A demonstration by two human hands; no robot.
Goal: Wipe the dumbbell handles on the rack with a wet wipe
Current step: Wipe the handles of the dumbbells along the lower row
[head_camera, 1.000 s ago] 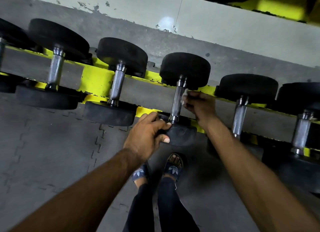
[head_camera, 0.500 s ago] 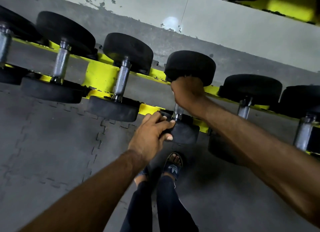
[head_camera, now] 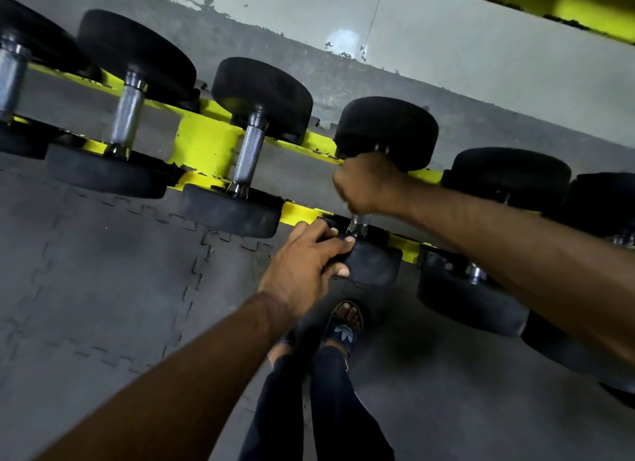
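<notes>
A yellow rack (head_camera: 206, 144) runs across the picture from 9 o'clock to 3 o'clock. Black dumbbells lie on it side by side. The dumbbell (head_camera: 388, 130) being worked on is just right of the middle. Its far end sits at about 1 o'clock from the middle. Its near end (head_camera: 376, 264) sits at about 5 o'clock.

The right hand (head_camera: 371, 185) is closed in a tight fist round the handle (head_camera: 359, 224) of this dumbbell. The fist sits right up against the far end and covers nearly all of the handle. Only a short shiny bit shows below it. The wet wipe cannot be seen. It may be tucked inside the fist, but the fist hides it.

The left hand (head_camera: 305, 264) holds the near end. Its fingers curl over the top edge, and its thumb presses on the front face.

At 9 o'clock from this dumbbell lies a second dumbbell (head_camera: 249, 154) with a rough metal bar. At 3 o'clock lies a third dumbbell (head_camera: 508, 182), partly behind the right arm.

Grey floor mats (head_camera: 103, 271) with puzzle edges fill the 8 o'clock side. At 6 o'clock, the person's foot is in a dark slide sandal (head_camera: 345, 323). A grey wall (head_camera: 446, 48) is at 12 o'clock.
</notes>
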